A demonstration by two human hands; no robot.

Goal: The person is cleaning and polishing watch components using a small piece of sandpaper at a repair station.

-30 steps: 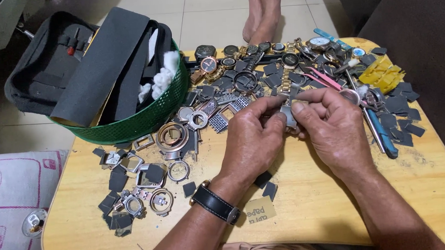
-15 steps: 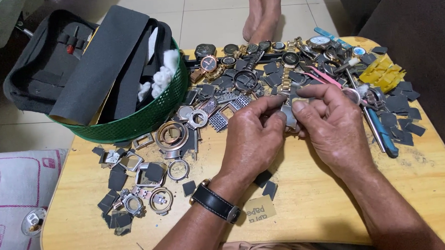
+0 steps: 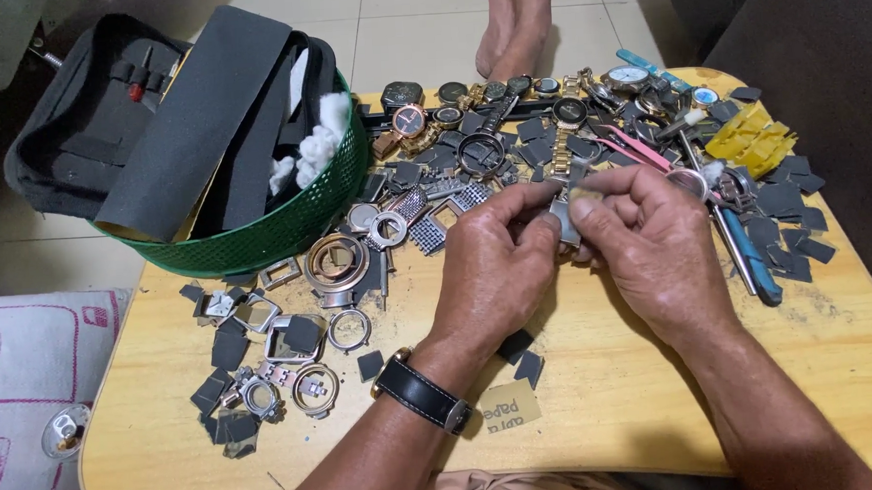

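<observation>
A rounded wooden counter (image 3: 599,385) carries everything. At its upper left edge sits one green perforated basket (image 3: 288,227), holding a long dark grey abrasive sheet (image 3: 200,118) and white cotton wads (image 3: 319,147); one open black tool case (image 3: 78,123) lies behind it on the tiled floor. One pink-and-white printed cushion (image 3: 21,390) sits at the left edge of the counter.

Along the far edge lies a heap of wristwatches (image 3: 509,110), too crowded to count, with a yellow band piece (image 3: 750,143) at the right. Small dark grey abrasive squares (image 3: 230,347) and metal watch cases (image 3: 334,264) are strewn at the left. One small tan paper label (image 3: 509,406), rectangular with handwriting, lies near the front, just beside the left wrist.

The left hand (image 3: 496,267), a black-strapped wristwatch (image 3: 423,394) on its wrist, and the right hand (image 3: 656,240) meet mid-counter, both grips closed on one small silver watch part (image 3: 564,220) held between the fingertips, just above the counter.
</observation>
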